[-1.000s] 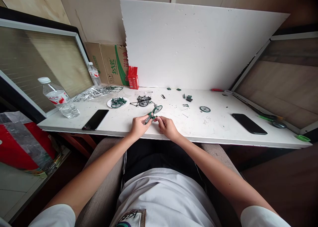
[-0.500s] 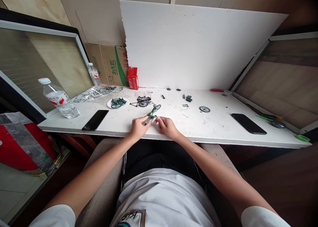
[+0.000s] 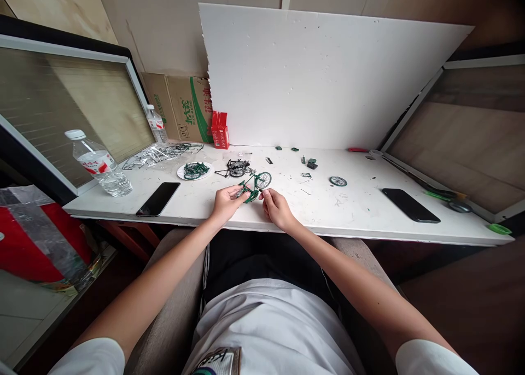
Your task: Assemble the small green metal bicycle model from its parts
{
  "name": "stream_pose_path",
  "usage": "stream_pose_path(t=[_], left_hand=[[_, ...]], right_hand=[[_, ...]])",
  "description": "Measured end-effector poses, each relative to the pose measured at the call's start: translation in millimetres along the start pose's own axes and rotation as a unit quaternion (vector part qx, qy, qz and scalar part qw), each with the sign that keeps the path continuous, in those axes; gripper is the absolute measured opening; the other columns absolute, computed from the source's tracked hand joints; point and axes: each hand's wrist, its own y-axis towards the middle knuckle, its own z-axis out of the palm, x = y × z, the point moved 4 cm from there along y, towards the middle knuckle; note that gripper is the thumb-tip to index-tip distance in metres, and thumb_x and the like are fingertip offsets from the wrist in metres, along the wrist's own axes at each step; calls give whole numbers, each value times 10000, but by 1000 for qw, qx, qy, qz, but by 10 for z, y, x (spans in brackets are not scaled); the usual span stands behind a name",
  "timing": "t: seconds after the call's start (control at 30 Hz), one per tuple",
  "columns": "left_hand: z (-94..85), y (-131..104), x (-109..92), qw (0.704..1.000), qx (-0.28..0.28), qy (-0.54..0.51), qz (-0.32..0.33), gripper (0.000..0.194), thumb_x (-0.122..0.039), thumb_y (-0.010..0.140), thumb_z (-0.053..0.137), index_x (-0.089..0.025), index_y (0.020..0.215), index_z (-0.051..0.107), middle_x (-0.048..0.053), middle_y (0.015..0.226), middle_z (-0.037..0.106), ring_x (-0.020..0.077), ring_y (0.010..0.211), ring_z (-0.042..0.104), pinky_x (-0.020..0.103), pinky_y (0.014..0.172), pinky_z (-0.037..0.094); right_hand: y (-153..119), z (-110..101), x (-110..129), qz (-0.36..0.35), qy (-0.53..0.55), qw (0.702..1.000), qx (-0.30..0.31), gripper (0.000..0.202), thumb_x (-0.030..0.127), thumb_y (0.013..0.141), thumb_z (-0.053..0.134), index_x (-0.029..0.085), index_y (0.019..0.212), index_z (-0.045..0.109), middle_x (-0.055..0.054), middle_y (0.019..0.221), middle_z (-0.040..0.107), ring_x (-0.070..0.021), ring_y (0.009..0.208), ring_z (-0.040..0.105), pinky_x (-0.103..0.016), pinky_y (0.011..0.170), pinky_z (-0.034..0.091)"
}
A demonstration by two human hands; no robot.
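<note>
A small green model bicycle [image 3: 255, 187] with a spoked wheel is held up over the table's front edge. My left hand [image 3: 228, 204] is closed on it, thumb and fingers pinching its left part. Close to its right side, my right hand [image 3: 277, 206] is closed with thumb and forefinger together; whatever they pinch is too small to make out. Behind the model lie black bicycle parts [image 3: 238, 168]. A loose wheel [image 3: 338, 181] rests to the right, and small green and black pieces [image 3: 312, 164] lie farther back.
On the white table [image 3: 287, 216] a white plate [image 3: 180, 174] holds green parts. Left are a phone [image 3: 158, 199], a water bottle [image 3: 102, 167] and part frames [image 3: 164, 153]. Another phone [image 3: 410, 204] lies right. A red box [image 3: 220, 130] and a white board [image 3: 328, 80] stand behind.
The model bicycle has turned in my left hand, so its frame and wheel now show broadside, a little farther right. My right hand has stayed nearly in place beside it.
</note>
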Motion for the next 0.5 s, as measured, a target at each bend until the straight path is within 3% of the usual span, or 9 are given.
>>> stream_pose_path(t=[0.3, 0.5], left_hand=[[-51, 28, -60, 993, 17, -94, -66, 507, -353, 682, 969, -137, 1115, 814, 181, 1297, 777, 324, 1235, 722, 409, 1020, 577], [-63, 26, -99, 988, 41, -127, -76, 464, -304, 704, 950, -144, 1115, 809, 160, 1306, 773, 293, 1235, 721, 392, 1046, 565]], right_hand=[[-41, -39, 129, -20, -60, 997, -34, 530, 690, 1079, 371, 249, 820, 510, -17, 729, 636, -192, 668, 587, -337, 699, 480], [-42, -26, 101, -5, -44, 998, -45, 447, 662, 1061, 442, 238, 944, 521, -44, 915, 721, -183, 707, 671, -336, 736, 531]])
